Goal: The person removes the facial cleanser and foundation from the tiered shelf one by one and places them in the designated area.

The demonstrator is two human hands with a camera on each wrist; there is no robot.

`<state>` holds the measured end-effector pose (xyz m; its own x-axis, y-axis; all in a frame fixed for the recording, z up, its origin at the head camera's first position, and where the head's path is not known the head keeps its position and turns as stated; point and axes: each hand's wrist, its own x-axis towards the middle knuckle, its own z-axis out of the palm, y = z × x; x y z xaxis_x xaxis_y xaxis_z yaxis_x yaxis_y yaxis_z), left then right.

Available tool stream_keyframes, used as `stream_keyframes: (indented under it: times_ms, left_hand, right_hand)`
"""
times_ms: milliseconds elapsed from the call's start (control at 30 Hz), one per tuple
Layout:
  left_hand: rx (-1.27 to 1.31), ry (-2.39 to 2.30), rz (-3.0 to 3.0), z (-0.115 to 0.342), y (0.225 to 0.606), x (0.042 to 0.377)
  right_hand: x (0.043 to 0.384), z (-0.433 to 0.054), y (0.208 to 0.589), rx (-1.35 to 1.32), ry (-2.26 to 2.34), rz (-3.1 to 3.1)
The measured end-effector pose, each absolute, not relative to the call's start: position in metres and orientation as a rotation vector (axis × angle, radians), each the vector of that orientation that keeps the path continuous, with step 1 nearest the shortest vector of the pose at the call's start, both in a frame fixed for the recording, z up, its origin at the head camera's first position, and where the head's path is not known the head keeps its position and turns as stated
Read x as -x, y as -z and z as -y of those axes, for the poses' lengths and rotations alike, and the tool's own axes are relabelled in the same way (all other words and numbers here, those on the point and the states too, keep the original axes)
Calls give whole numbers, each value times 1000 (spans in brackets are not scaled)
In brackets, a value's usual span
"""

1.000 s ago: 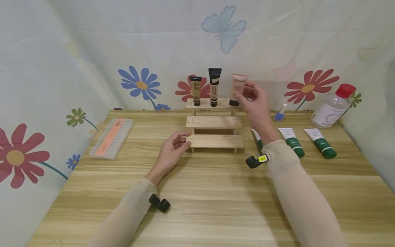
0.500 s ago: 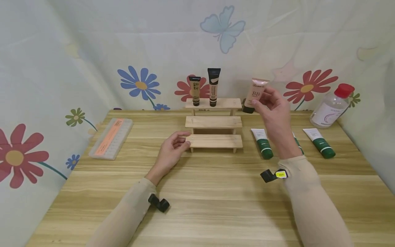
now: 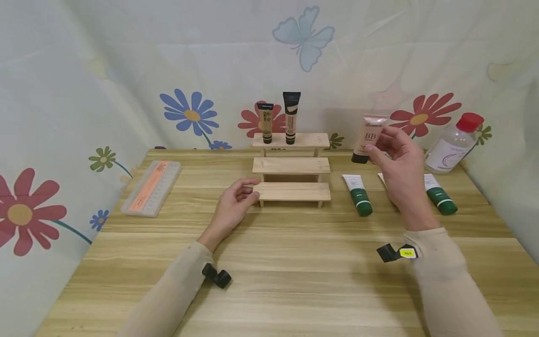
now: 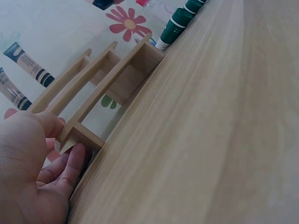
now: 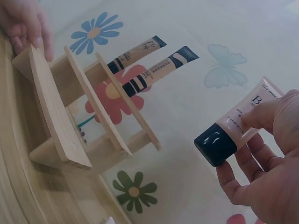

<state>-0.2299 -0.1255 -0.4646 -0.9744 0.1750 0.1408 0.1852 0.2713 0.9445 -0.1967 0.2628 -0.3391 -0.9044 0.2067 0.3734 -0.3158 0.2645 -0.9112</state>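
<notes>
My right hand [image 3: 402, 161] holds a pink BB cream tube [image 3: 367, 138] with a black cap in the air, right of the wooden three-step display stand [image 3: 292, 191]. Thumb and fingers pinch the tube from its sides, cap down, as the right wrist view shows. My left hand [image 3: 235, 202] grips the left end of the stand's lowest step, thumb over the board [image 4: 77, 122] and fingers at its side panel. Two tubes stand caps down on the top step: a small gold-and-black one [image 3: 267, 124] and a taller black-topped one [image 3: 290, 119].
Right of the stand lie white-and-green tubes, one [image 3: 358, 195] in full view, another [image 3: 440, 194] further right, and one mostly hidden by my right hand. A clear bottle [image 3: 448, 149] with a red cap stands at the back right. A flat plastic case [image 3: 151, 188] lies at left.
My right hand has carried the BB cream tube from the top step's right end, rightward and slightly down, off the stand. My left hand has stayed in place.
</notes>
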Motion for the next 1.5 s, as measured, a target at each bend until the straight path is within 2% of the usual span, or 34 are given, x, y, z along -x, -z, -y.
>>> stream_keyframes:
  times_ms: [300,633,1100,1500]
  left_hand:
    - [359,1857,2497,124,463,231]
    - [363,1882,2484,127,465,229]
    - [365,1870,2500,124,462,229]
    - [384,1886,2487,127,465,230]
  right_hand:
    - [173,-293,328,-51,-1791,1991]
    - [147,-329,335,43,-1651,2047]
    - [96,-400,381,302,-1569,2117]
    - [48,-432,426,498,-1590,2194]
